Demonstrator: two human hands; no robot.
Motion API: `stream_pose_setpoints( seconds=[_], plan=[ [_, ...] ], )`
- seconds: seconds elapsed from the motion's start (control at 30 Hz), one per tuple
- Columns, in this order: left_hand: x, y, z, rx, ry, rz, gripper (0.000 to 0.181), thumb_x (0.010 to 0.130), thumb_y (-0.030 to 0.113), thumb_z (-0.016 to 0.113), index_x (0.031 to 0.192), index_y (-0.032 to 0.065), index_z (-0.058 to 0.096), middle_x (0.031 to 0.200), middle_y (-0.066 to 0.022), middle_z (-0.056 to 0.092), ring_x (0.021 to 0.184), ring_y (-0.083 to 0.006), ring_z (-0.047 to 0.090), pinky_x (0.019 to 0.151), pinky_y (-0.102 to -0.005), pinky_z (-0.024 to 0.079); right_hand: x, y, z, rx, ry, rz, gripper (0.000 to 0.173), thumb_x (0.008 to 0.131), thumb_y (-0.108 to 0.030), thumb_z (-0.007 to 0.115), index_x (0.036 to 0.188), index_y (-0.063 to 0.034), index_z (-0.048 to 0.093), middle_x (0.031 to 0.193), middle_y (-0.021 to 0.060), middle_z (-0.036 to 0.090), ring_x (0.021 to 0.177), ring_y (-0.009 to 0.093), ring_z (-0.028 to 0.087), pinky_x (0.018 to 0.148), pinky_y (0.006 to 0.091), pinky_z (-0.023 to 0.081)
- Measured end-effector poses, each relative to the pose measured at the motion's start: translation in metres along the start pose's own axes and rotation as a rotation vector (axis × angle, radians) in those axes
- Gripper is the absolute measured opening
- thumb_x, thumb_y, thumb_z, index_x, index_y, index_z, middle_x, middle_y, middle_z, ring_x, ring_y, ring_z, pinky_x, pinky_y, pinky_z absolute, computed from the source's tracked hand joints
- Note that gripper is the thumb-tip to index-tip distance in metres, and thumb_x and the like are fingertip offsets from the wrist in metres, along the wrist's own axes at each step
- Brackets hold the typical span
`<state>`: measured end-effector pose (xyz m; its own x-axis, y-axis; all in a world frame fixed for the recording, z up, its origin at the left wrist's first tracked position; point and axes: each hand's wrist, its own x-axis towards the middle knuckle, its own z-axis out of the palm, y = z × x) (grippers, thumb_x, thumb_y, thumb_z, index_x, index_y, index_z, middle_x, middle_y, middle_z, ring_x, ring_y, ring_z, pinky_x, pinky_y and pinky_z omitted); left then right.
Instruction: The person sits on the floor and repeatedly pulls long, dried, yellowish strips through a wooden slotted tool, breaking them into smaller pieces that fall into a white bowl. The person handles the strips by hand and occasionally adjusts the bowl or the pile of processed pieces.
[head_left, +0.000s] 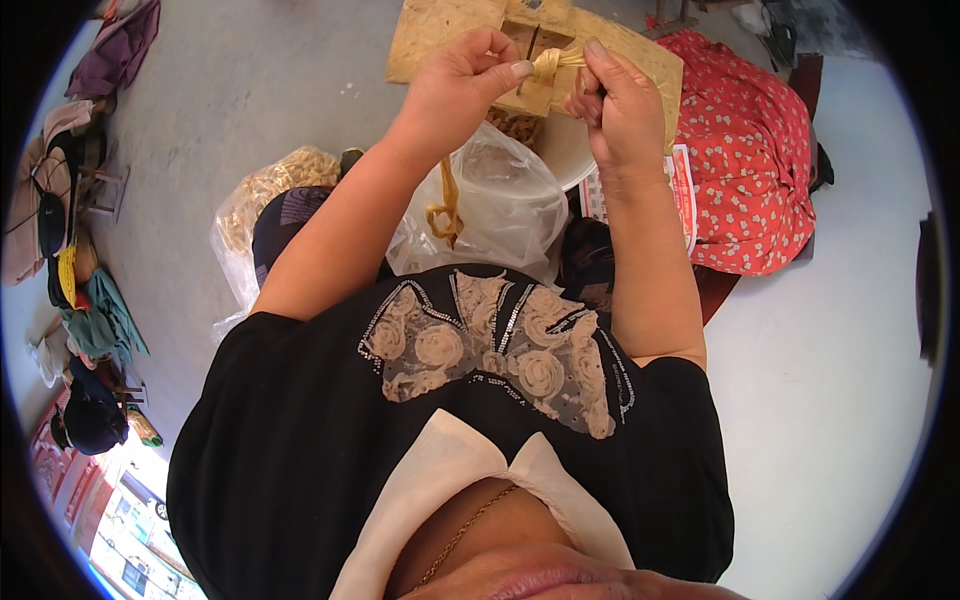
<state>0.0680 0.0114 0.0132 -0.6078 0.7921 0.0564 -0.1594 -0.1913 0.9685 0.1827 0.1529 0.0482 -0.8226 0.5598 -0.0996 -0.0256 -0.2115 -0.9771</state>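
Observation:
A glossy pale-yellow strip (551, 64), gathered into a knot-like bunch, stretches between my two hands. Thumb and fingers of my left hand (472, 71) pinch its left end. My right hand (621, 101) grips the tail on the right, the thumb pressed on top. Just beneath them is a wooden board (442, 30) with a block set across its middle. A thin dark upright piece (531, 49) stands in the gap by the knot. Below the board, brown pieces (514, 127) lie in a white tub (574, 150), partly covered.
Clear plastic sheeting (510, 195) is spread over my lap, with a yellow-brown strip (446, 206) on it. At my left stands a plastic bag (281, 180) full of pale-yellow pieces. Red flowered cloth (750, 157) and a printed sheet (681, 195) lie at the right.

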Motion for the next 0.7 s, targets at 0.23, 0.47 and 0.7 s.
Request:
stream_pose_setpoints(
  seconds=[0.23, 0.47, 0.7],
  plan=[
    [0.0, 0.015, -0.014, -0.409, -0.057, -0.321, 0.015, 0.096, 0.017, 0.056, 0.085, 0.0062, 0.057, 0.062, 0.0075, 0.041, 0.05, -0.0026, 0.029, 0.045, -0.0206, 0.02, 0.0, -0.013, 0.005, 0.184, -0.162, 0.073, 0.012, 0.092, -0.016, 0.062, 0.092, -0.0051, 0.057, 0.064, -0.0009, 0.049, 0.056, 0.008, 0.043, 0.056, 0.0234, 0.037],
    [0.0, 0.014, -0.007, -0.295, -0.084, -0.396, 0.019, 0.095, 0.021, 0.058, 0.081, 0.0081, 0.057, 0.061, 0.008, 0.04, 0.049, -0.0023, 0.027, 0.044, -0.0204, 0.018, -0.008, 0.001, 0.008, 0.331, -0.154, 0.012, 0.013, 0.085, -0.002, 0.067, 0.092, -0.0035, 0.057, 0.065, -0.0013, 0.049, 0.051, 0.008, 0.04, 0.054, 0.0226, 0.038],
    [0.035, -0.029, -0.013, 0.367, 0.137, -0.281, 0.026, 0.092, 0.03, 0.063, 0.083, 0.0053, 0.061, 0.061, 0.002, 0.047, 0.055, -0.0091, 0.041, 0.051, -0.0286, 0.035, 0.042, 0.03, -0.034, -0.329, 0.034, -0.005, 0.007, 0.094, -0.014, 0.061, 0.096, -0.0069, 0.061, 0.074, -0.0001, 0.058, 0.062, 0.011, 0.053, 0.06, 0.0286, 0.045]
  ],
)
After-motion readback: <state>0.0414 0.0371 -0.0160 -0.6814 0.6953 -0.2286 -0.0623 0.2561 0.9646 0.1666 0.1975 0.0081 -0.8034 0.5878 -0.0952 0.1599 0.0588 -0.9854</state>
